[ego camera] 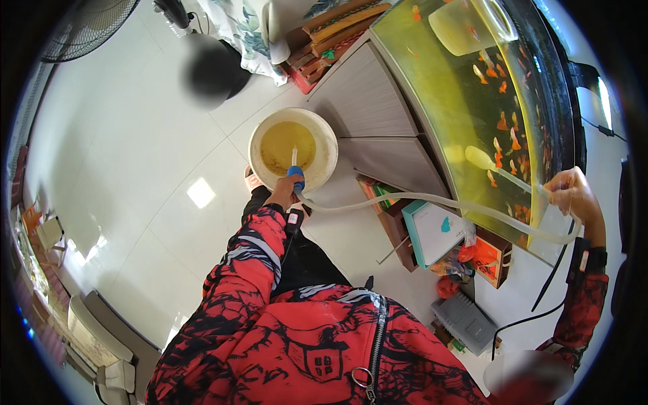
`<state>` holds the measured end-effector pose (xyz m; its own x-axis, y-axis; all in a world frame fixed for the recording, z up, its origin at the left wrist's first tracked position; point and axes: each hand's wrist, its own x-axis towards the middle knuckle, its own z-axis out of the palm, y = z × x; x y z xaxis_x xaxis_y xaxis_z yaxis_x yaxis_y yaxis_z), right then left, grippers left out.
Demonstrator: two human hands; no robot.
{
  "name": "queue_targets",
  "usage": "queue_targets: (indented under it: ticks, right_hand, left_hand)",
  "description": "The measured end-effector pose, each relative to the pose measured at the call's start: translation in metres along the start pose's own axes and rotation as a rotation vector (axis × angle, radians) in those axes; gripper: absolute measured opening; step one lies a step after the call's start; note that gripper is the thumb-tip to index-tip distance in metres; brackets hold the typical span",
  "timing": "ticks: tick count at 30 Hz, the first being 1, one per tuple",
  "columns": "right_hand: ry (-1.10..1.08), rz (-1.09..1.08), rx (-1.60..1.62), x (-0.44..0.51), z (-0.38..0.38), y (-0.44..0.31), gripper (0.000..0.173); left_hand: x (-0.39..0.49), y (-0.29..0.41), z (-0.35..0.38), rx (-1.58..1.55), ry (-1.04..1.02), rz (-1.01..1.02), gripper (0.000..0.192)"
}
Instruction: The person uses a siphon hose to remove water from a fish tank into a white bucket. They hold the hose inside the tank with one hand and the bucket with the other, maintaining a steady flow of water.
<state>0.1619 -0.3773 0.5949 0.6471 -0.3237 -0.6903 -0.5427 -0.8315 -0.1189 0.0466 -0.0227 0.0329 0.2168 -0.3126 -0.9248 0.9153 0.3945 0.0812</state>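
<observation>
My left hand (284,192) grips the blue fitting (295,177) of a siphon hose over the near rim of a white bucket (326,144). From this fitting a short pale spout (294,153) points into the bucket, where cloudy yellow water (286,136) lies with dark sediment. The clear hose (440,198) runs right in a sagging curve to the fish tank (435,96). Above the tank's near right corner, my right hand (572,195) pinches the hose's stiff tube (516,179). Its wide pale nozzle (479,157) sits in the yellowish water among several orange fish (498,147).
A translucent container (463,30) is at the tank's far end. The tank rests on a grey cabinet (374,96). Beside it stand boxes (435,235), a grey case (466,321) and a black cable (511,324). A fan (88,25) is at upper left.
</observation>
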Motion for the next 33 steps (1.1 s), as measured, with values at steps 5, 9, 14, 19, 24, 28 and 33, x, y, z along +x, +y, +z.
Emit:
queue_targets:
  ticks: [5, 9, 14, 19, 24, 28, 33]
  right_hand:
    - [-0.039, 0.087, -0.037, -0.004, -0.004, 0.007, 0.019]
    - [-0.073, 0.142, -0.059, -0.007, -0.006, 0.009, 0.023]
    - [-0.103, 0.113, -0.057, -0.009, -0.002, 0.001, 0.026]
    - [-0.141, 0.061, -0.078, -0.012, -0.005, -0.018, 0.026]
    - [-0.055, -0.013, -0.105, -0.011, -0.002, -0.034, 0.024]
    - [-0.024, -0.047, -0.062, -0.003, -0.003, -0.048, 0.021]
    - [0.041, -0.121, -0.107, 0.005, -0.001, -0.063, 0.017]
  left_hand:
    - [-0.006, 0.001, 0.004, -0.027, -0.009, -0.011, 0.025]
    - [0.001, -0.004, 0.0, 0.044, 0.031, -0.007, 0.023]
    - [0.018, -0.015, -0.011, -0.026, -0.031, 0.021, 0.029]
    - [0.031, -0.019, -0.018, -0.05, -0.025, -0.026, 0.035]
    - [0.021, -0.015, -0.021, 0.062, -0.037, 0.008, 0.037]
    - [0.017, -0.013, -0.013, 0.019, 0.018, 0.025, 0.031]
    - [0.015, -0.013, -0.015, -0.019, -0.032, 0.052, 0.031]
